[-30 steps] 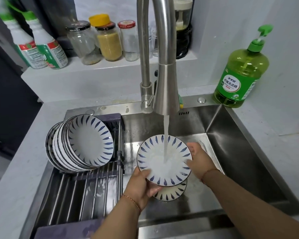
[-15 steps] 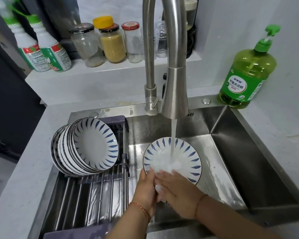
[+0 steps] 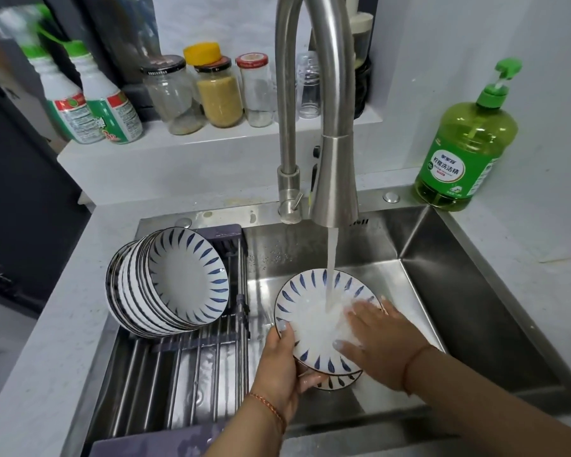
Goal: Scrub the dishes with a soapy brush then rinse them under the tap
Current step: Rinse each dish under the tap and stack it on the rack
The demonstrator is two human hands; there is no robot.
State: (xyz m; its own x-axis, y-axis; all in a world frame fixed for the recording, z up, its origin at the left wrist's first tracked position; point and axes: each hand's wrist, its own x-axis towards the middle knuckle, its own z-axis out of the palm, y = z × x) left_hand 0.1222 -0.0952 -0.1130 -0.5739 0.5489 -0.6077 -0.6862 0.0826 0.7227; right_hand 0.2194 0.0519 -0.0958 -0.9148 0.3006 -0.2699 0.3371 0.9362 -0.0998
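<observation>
Plate [image 3: 305, 319] in the sink [image 3: 442, 291] under the tap [image 3: 335, 179] stream, left hand [image 3: 282, 367] fingers clamped on its near-left rim, right hand [image 3: 381, 344] flat, fingers apart, rubbing inside: wet glazed ceramic, likely slippery and breakable, best gripped by the rim.

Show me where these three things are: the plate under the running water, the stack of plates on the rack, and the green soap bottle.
plate [image 3: 305, 303]: head view, wet white centre left of the stream.
stack of plates [image 3: 183, 275]: head view, centre of the front plate.
green soap bottle [image 3: 468, 136]: head view, upper body.
</observation>
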